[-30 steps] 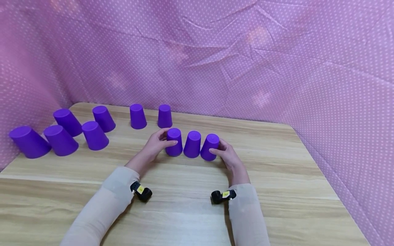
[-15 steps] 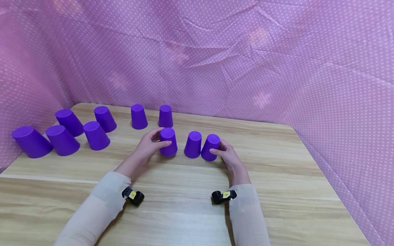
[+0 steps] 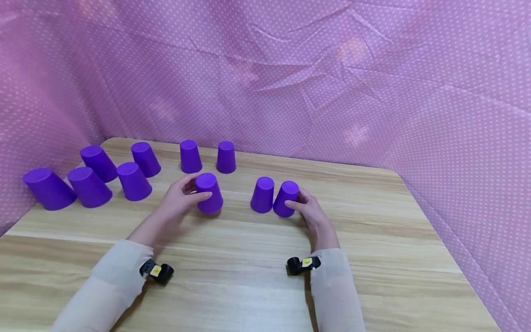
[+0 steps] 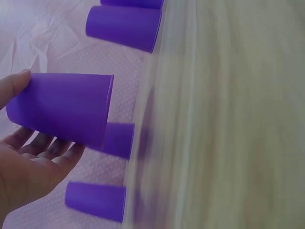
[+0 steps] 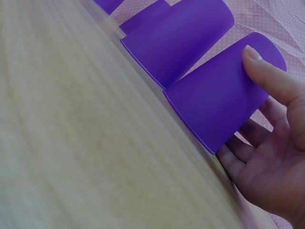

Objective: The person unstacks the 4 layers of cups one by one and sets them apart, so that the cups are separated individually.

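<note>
My left hand (image 3: 176,203) grips an upside-down purple cup (image 3: 209,196) between thumb and fingers. In the left wrist view that held cup (image 4: 62,102) hangs a little off the tabletop, its rim apart from the wood. On the right, my right hand (image 3: 312,212) holds another upside-down purple cup (image 3: 285,200), thumb in front and fingers behind. Its rim rests on the table in the right wrist view, where the cup (image 5: 224,95) touches or nearly touches its neighbour. That neighbour, a third purple cup (image 3: 262,196), stands untouched between the two held ones.
Several upside-down purple cups stand at the left, among them a nearer cup (image 3: 133,182) and a leftmost cup (image 3: 49,189). Two more, one cup (image 3: 191,157) and another cup (image 3: 226,157), stand behind my left hand. A pink dotted cloth (image 3: 265,83) borders the wooden table (image 3: 381,258).
My left hand has carried its cup leftward, away from the middle cup, and a gap now lies between them. The right hand has stayed on its cup.
</note>
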### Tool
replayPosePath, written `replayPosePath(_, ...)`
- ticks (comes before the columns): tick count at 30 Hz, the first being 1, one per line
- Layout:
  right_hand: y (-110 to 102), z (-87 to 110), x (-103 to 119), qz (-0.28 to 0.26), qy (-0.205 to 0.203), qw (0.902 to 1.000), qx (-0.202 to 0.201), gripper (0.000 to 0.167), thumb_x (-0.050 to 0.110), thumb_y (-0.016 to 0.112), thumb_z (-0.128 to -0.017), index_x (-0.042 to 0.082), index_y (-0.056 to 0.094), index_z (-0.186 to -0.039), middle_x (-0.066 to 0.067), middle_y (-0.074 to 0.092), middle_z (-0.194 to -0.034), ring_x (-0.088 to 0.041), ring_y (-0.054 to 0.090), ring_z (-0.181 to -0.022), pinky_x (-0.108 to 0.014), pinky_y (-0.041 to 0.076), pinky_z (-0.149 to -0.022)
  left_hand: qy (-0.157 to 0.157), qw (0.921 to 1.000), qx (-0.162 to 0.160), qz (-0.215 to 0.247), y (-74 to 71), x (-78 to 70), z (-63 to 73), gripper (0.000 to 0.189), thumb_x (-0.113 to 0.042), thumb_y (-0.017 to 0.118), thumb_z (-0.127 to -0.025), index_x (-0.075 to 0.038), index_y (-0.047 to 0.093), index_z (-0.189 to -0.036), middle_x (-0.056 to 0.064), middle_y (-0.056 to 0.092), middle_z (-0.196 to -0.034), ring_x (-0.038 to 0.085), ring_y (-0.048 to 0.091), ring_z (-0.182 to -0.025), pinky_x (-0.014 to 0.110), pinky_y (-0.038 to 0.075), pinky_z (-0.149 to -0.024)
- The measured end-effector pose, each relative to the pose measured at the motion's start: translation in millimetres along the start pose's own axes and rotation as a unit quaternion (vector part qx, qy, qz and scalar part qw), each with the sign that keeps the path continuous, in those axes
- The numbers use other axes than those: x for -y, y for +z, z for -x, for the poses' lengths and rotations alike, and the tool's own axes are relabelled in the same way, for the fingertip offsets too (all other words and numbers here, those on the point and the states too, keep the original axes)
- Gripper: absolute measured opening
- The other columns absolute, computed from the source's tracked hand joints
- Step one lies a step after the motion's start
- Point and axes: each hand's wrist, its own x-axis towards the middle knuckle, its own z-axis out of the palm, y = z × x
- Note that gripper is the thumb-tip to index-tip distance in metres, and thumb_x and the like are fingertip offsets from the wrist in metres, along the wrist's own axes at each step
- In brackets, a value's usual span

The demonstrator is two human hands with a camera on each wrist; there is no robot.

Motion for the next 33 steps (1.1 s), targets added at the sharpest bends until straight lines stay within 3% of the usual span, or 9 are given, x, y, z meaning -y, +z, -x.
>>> replayPosePath(6, 1, 0.5, 1, -0.001, 0.001, 1.0000, -0.003, 0.054, 0.002, 0.063, -0.075, 0.003, 0.043, -0.125, -0.017, 0.048, -0.117, -0.024, 0.043, -0.108, -0.032, 0.029, -0.096, 0.008, 0.9975, -0.008, -0.070, -11.0, -45.9, 35.5, 0.066, -0.024, 0.067, -0.076, -0.003, 0.034, -0.129, 0.015, 0.044, -0.122, 0.022, 0.042, -0.110, 0.031, 0.035, -0.092)
replayPosePath(11, 0, -0.2, 0, 0.004, -0.003, 1.0000, -0.003, 0.054, 0.002, 0.063, -0.075, 0.002, 0.042, -0.125, -0.017, 0.048, -0.117, -0.024, 0.043, -0.109, -0.033, 0.028, -0.096, 0.017, 0.9937, -0.021, -0.109, -26.6, -51.8, 49.9, 0.065, -0.025, 0.065, -0.077, -0.001, 0.034, -0.129, 0.017, 0.045, -0.120, 0.017, 0.045, -0.105, 0.019, 0.039, -0.085)
replayPosePath(18, 0, -1.0, -1, 0.002, 0.001, 1.0000, -0.004, 0.053, 0.003, 0.063, -0.075, 0.003, 0.043, -0.125, -0.017, 0.048, -0.117, -0.023, 0.043, -0.109, -0.032, 0.028, -0.096, 0.020, 0.9884, -0.046, -0.143, -54.2, -43.0, 65.4, 0.060, -0.021, 0.065, -0.078, -0.003, 0.036, -0.128, 0.016, 0.045, -0.120, 0.014, 0.045, -0.106, 0.019, 0.038, -0.086)
replayPosePath(23, 0, -1.4, -1, -0.001, 0.002, 1.0000, -0.008, 0.054, 0.002, 0.063, -0.075, 0.002, 0.042, -0.125, -0.017, 0.048, -0.117, -0.024, 0.043, -0.109, -0.032, 0.028, -0.096, 0.009, 0.9827, -0.060, -0.175, -83.6, -19.9, 70.0, 0.059, -0.028, 0.065, -0.077, -0.013, 0.037, -0.128, 0.009, 0.045, -0.121, 0.008, 0.044, -0.105, 0.014, 0.038, -0.082)
replayPosePath(28, 0, -1.2, -1, 0.000, 0.008, 1.0000, -0.005, 0.056, 0.003, 0.064, -0.074, 0.003, 0.042, -0.125, -0.017, 0.048, -0.118, -0.024, 0.042, -0.110, -0.033, 0.028, -0.096, 0.003, 0.9850, -0.075, -0.156, -108.2, -3.7, 79.8, 0.059, -0.024, 0.066, -0.077, -0.016, 0.037, -0.129, 0.003, 0.046, -0.120, 0.003, 0.045, -0.104, 0.010, 0.038, -0.080)
replayPosePath(33, 0, -0.7, -1, -0.001, 0.009, 1.0000, -0.003, 0.056, 0.003, 0.064, -0.074, 0.003, 0.041, -0.126, -0.017, 0.047, -0.118, -0.024, 0.042, -0.110, -0.032, 0.028, -0.096, 0.004, 0.9896, -0.087, -0.115, -119.7, -14.2, 96.7, 0.053, -0.013, 0.065, -0.078, -0.017, 0.041, -0.125, -0.010, 0.049, -0.111, -0.004, 0.046, -0.098, 0.007, 0.037, -0.077)
